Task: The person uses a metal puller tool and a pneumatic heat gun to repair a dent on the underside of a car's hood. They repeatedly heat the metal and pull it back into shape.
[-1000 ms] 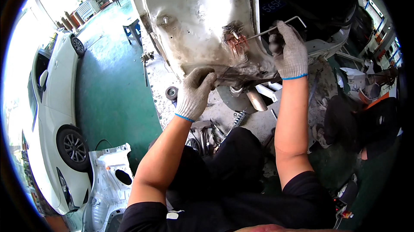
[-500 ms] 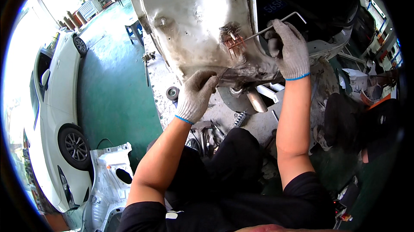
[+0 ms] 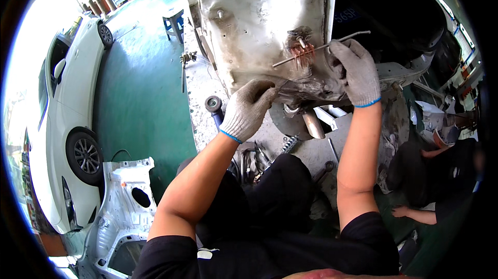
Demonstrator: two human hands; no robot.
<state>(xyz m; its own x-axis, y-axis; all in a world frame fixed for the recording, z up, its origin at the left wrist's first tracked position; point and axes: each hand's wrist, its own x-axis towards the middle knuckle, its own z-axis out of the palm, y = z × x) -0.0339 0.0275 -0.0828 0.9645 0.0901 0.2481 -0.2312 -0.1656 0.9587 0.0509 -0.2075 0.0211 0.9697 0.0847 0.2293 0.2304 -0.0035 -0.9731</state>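
Observation:
A dented white car body panel [image 3: 259, 25] stands in front of me, its lower edge dark and crumpled. A row of copper-coloured pull tabs [image 3: 302, 55] sticks out of a scorched patch on it. My right hand [image 3: 358, 71], in a pale knitted glove, is closed around a thin metal rod [image 3: 285, 61]. The rod crosses the tabs, its tip out on their left side; whether it threads every tab cannot be told. My left hand [image 3: 251, 105], gloved too, is closed with thumb and fingers at the panel's lower edge.
An angle grinder [image 3: 213, 105] lies left of my left hand. Below are loose hand tools [image 3: 251, 161] and a coil spring [image 3: 290, 144]. A white car [image 3: 78, 108] and a silver body panel [image 3: 124, 196] stand left. Another person [image 3: 441, 175] crouches at right.
The rod has slid left across the copper-coloured tabs, and its bent end now looks nearly straight. My right hand moved with it. The view has shifted; the other person's hand shows lower right.

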